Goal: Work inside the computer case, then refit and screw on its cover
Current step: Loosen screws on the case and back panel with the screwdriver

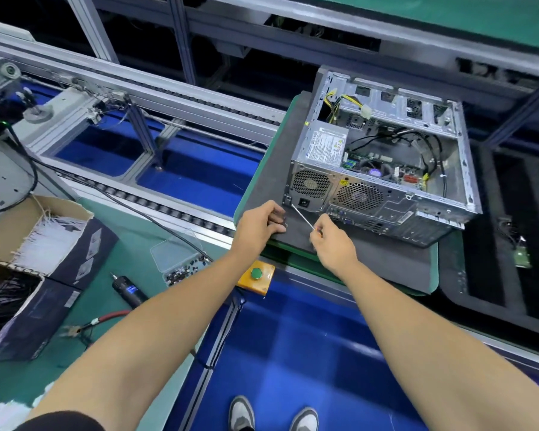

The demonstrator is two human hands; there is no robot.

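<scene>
Computer case (383,157) on its side on dark mat (271,169), open face up, cover not fitted, not identifiable in view. Rear panel faces person, just beyond both hands. Right hand (332,241) grips screwdriver (302,216); shaft slants up-left, tip at case's lower rear corner. Left hand (259,223) curled, pinching small dark thing, likely screw; too small to confirm. Left hand nearer that corner. Screwdriver handle hidden in fist.

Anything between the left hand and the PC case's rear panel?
Only bare dark mat and the screwdriver tip, held by the right hand. Left hand sits just short of the case. Head view.
</scene>
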